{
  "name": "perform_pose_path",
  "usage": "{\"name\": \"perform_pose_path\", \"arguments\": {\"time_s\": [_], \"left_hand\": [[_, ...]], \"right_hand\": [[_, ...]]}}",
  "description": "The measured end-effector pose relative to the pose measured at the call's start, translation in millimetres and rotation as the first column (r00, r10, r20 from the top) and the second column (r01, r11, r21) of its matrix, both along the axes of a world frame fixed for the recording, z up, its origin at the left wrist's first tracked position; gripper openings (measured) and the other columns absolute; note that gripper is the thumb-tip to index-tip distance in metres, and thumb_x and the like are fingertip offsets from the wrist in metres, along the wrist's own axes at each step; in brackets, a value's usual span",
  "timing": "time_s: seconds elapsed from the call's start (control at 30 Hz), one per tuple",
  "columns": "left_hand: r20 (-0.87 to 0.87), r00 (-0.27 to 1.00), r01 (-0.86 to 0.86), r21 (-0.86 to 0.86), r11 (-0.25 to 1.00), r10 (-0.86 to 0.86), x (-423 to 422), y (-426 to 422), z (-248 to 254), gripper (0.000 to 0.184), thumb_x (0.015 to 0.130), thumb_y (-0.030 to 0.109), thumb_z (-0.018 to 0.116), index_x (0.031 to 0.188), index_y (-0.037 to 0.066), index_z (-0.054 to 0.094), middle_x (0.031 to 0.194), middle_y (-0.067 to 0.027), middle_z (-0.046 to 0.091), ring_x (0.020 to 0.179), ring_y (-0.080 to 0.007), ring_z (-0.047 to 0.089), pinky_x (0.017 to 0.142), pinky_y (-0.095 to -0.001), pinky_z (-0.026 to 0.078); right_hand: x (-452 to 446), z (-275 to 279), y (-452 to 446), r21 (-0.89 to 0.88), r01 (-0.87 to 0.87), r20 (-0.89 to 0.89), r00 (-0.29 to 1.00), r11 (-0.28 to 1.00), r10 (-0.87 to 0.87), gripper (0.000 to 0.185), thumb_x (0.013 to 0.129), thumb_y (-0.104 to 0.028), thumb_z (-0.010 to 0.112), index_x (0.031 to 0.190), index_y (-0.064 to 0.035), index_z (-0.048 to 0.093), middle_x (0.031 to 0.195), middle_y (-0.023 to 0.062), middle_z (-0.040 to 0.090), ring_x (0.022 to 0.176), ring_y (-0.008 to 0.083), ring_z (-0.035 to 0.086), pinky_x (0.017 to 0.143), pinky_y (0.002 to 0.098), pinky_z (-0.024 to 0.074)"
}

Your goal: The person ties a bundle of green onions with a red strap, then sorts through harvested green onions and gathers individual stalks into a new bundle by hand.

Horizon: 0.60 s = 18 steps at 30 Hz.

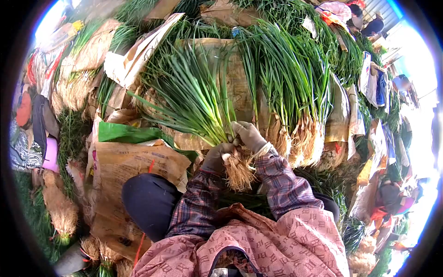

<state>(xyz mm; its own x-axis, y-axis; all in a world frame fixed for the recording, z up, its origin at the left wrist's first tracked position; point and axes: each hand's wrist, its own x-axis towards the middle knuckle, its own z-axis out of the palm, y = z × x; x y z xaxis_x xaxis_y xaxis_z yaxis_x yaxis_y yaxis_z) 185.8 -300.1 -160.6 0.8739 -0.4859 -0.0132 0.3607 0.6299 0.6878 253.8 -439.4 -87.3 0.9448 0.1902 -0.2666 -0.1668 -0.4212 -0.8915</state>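
Observation:
A bunch of long green onions [203, 94] stands between my hands, its leaves fanned up and to the left and its pale roots hanging down. My left hand [218, 158], in a grey glove, is closed round the lower stems from the left. On the right, my gloved right hand [248, 137] is closed on the same stems, just above the roots. Beyond it, more green onions [295, 83] lie in a row with their roots towards me, on brown paper [236, 69].
Brown paper sheets [124, 180] lie to my left beside a green sheet [127, 133]. A tied root bundle [60, 207] is at the far left. Heaps of greens [277, 11] fill the back. People [397, 198] are at the right edge.

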Motion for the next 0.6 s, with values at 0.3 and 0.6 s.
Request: {"name": "perform_pose_path", "arguments": {"time_s": [0.3, 0.6], "left_hand": [[-0.259, 0.965, -0.086, -0.463, 0.882, -0.042, -1.2, -13.3, -2.9, 0.021, 0.075, 0.004, 0.058, 0.096, 0.003, 0.054, 0.095, -0.0078, 0.054, 0.078, -0.0222, 0.054, 0.069, -0.0345, 0.049], [-0.403, 0.891, -0.128, 0.216, 0.968, 0.208, -6.6, -9.9, 25.0, 0.013, 0.074, 0.012, 0.06, 0.081, 0.001, 0.059, 0.071, -0.0069, 0.057, 0.06, -0.0179, 0.057, 0.054, -0.0296, 0.048]], "right_hand": [[31.4, 6.5, -26.8, 0.338, 0.224, -0.237, 0.96, 0.914, -0.148, 0.027, 0.094, -0.032, 0.047, 0.09, -0.0055, 0.053, 0.058, -0.0021, 0.046, 0.047, 0.0135, 0.044, 0.043, 0.0261, 0.0381], [47.0, 24.7, 50.3, -0.957, -0.284, -0.272, 0.826, -0.053, 0.494, 0.017, 0.074, -0.023, 0.065, 0.085, -0.0107, 0.07, 0.079, 0.0056, 0.068, 0.075, 0.021, 0.067, 0.056, 0.0364, 0.0479]]}}
